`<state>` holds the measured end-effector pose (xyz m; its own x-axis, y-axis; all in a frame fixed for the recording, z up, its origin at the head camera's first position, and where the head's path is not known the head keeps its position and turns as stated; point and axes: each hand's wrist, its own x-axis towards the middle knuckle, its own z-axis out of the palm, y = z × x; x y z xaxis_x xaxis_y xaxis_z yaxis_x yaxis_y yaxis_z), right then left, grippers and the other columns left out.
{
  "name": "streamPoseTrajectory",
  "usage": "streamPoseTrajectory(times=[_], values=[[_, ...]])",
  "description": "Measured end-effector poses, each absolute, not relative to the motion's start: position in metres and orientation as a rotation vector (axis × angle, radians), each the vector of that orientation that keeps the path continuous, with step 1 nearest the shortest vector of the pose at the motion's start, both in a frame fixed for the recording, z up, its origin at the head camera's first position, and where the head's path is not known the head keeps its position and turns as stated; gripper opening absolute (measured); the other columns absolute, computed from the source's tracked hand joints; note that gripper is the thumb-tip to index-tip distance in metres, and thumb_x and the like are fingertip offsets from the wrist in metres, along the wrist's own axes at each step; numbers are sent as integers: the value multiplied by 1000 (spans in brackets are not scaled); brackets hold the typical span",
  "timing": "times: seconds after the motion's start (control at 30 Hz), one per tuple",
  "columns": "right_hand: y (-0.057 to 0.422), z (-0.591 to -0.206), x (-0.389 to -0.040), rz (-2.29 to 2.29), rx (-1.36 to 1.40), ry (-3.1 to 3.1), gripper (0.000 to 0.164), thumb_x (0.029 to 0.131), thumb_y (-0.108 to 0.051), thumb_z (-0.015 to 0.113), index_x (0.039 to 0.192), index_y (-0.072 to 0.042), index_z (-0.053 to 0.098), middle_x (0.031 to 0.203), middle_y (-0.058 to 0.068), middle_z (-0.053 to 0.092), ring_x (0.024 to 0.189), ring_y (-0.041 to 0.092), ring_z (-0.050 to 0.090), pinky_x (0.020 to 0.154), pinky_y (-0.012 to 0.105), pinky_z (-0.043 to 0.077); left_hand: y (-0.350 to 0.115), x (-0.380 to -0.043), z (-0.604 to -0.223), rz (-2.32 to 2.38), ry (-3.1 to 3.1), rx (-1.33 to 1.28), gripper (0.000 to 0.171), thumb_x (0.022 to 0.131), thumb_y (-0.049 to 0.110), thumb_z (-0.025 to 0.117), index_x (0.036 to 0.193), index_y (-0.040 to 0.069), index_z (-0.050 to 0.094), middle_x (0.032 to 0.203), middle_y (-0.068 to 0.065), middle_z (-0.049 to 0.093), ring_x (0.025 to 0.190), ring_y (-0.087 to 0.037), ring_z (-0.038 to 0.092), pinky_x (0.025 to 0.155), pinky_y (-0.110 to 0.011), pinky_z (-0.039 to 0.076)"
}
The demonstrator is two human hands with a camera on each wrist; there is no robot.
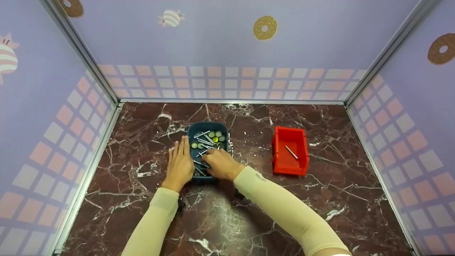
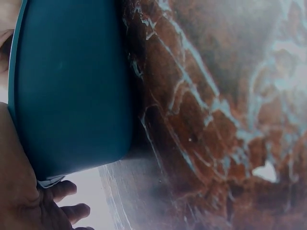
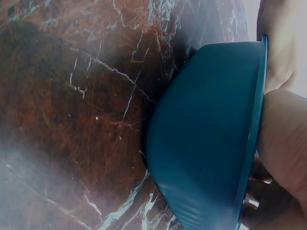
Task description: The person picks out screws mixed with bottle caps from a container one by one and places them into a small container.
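Note:
A dark teal basin (image 1: pixel 208 125) holds several slim silver metal pins or bolts (image 1: pixel 204 143) and several round yellow-green and grey discs (image 1: pixel 215 139). My left hand (image 1: pixel 179 165) rests along the basin's left side, fingers straight and pointing away. My right hand (image 1: pixel 222 163) reaches over the right rim into the basin, its fingers bent down among the metal pieces. What lies under those fingertips is hidden. In the left wrist view, the basin's wall (image 2: pixel 72 91) covers part of the left hand. The right wrist view shows the right hand (image 3: pixel 285 143) over the basin's rim (image 3: pixel 256 110).
A red open-front bin (image 1: pixel 289 167) stands to the right, with one silver metal pin (image 1: pixel 292 152) lying in it. The dark red marbled tabletop (image 1: pixel 227 220) is bounded by patterned panels (image 1: pixel 231 42) at the back, left and right.

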<state>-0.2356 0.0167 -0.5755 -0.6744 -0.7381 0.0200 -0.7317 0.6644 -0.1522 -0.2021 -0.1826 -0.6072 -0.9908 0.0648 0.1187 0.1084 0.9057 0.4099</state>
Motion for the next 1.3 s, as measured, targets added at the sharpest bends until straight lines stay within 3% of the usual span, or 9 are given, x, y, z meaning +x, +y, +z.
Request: streamPoseTrajectory(times=[0.33,0.63,0.77,1.3], values=[[18,-576,-240,-313,-1181,2828,29,97,-16,90,125,-9,85,119,15,84,105,36,85,94,50,71,-184,-202,-607,-680,-2939,-152,77,112,3,52,183,-7,22,192,-26,29,175,-58,32,141,-78,28],[15,-576,-242,-325,-1139,2815,23,98,-17,92,120,-12,85,112,14,89,104,35,88,90,52,73,-184,-203,-606,-682,-2937,-161,83,106,-2,55,183,-7,22,190,-28,31,175,-59,32,140,-79,28],[15,-577,-242,-322,-1134,2817,21,98,-19,93,116,-11,85,109,14,89,103,35,88,88,52,73,-184,-203,-607,-686,-2927,-149,76,112,2,50,182,-7,23,190,-28,32,174,-59,33,140,-79,28],[9,-576,-239,-197,-1019,2852,36,97,-20,93,126,-3,79,113,19,87,102,39,87,88,53,73,-182,-202,-609,-702,-2934,-93,72,118,9,51,183,-4,24,189,-26,35,175,-56,33,141,-80,25]])
